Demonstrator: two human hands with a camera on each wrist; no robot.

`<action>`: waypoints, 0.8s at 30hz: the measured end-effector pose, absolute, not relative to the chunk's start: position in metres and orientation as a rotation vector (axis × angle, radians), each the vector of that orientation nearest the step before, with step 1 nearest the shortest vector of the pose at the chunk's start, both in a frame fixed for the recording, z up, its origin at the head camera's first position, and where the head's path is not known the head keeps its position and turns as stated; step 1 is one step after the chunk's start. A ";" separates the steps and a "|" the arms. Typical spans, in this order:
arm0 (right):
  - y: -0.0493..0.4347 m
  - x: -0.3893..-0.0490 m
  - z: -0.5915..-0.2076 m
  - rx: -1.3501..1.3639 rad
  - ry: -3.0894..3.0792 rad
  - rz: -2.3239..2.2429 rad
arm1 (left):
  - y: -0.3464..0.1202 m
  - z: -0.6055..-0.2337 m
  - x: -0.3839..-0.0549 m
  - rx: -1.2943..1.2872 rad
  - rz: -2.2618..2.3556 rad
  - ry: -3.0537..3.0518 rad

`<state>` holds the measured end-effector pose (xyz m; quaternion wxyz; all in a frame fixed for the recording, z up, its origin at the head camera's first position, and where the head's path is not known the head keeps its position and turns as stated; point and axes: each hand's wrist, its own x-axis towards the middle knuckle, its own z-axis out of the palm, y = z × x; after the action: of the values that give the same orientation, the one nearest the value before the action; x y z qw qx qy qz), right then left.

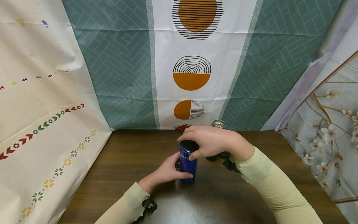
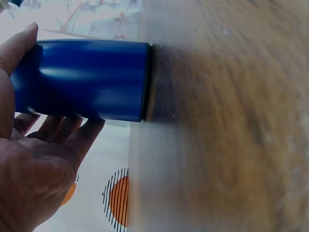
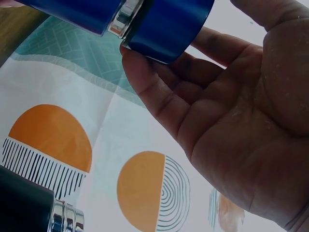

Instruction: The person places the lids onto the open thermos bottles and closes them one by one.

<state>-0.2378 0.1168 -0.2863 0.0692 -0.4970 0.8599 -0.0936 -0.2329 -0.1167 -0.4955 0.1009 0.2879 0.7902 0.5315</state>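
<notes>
A blue thermos flask (image 1: 188, 166) stands upright on the brown table. My left hand (image 1: 167, 170) grips its body low down, with thumb and fingers around it; the left wrist view shows the same hold on the blue wall (image 2: 91, 79). From above, my right hand (image 1: 213, 141) holds the dark-topped lid (image 1: 189, 147) by its sides. A silver neck (image 3: 126, 18) shows between lid and body in the right wrist view. Behind the right hand stands a second, dark flask with a bare silver mouth (image 1: 218, 123), mostly hidden.
Two small dark round things (image 1: 224, 155) lie partly hidden beneath the right wrist. The wooden table (image 1: 126, 155) meets a patterned cloth (image 1: 126, 77) along its back edge. More cloths hang at the left and right sides.
</notes>
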 end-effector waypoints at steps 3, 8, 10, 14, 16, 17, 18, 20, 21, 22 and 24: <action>0.117 -0.238 -0.288 -1.498 2.589 -0.281 | -0.116 -0.495 -0.233 0.856 1.572 2.337; 0.117 -0.238 -0.289 -1.499 2.587 -0.275 | -0.116 -0.494 -0.232 0.866 1.568 2.346; 0.117 -0.238 -0.290 -1.497 2.589 -0.272 | -0.116 -0.493 -0.232 0.869 1.567 2.347; 0.118 -0.238 -0.290 -1.495 2.591 -0.277 | -0.117 -0.493 -0.232 0.868 1.569 2.343; 0.118 -0.238 -0.291 -1.500 2.588 -0.289 | -0.117 -0.494 -0.232 0.865 1.568 2.344; 0.118 -0.238 -0.291 -1.499 2.588 -0.292 | -0.117 -0.494 -0.232 0.864 1.566 2.347; 0.118 -0.238 -0.291 -1.498 2.588 -0.296 | -0.117 -0.495 -0.232 0.862 1.563 2.349; 0.119 -0.238 -0.293 -1.497 2.587 -0.315 | -0.117 -0.495 -0.233 0.859 1.558 2.357; 0.119 -0.239 -0.294 -1.492 2.586 -0.324 | -0.117 -0.496 -0.233 0.858 1.556 2.358; 0.120 -0.239 -0.295 -1.487 2.583 -0.338 | -0.117 -0.496 -0.233 0.858 1.552 2.362; 0.122 -0.240 -0.297 -1.482 2.575 -0.376 | -0.116 -0.496 -0.233 0.861 1.550 2.364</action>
<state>-0.2396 0.1222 -0.2975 0.0736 -0.4935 0.8575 -0.1252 -0.2334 -0.1165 -0.4959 0.0931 0.2902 0.7964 0.5223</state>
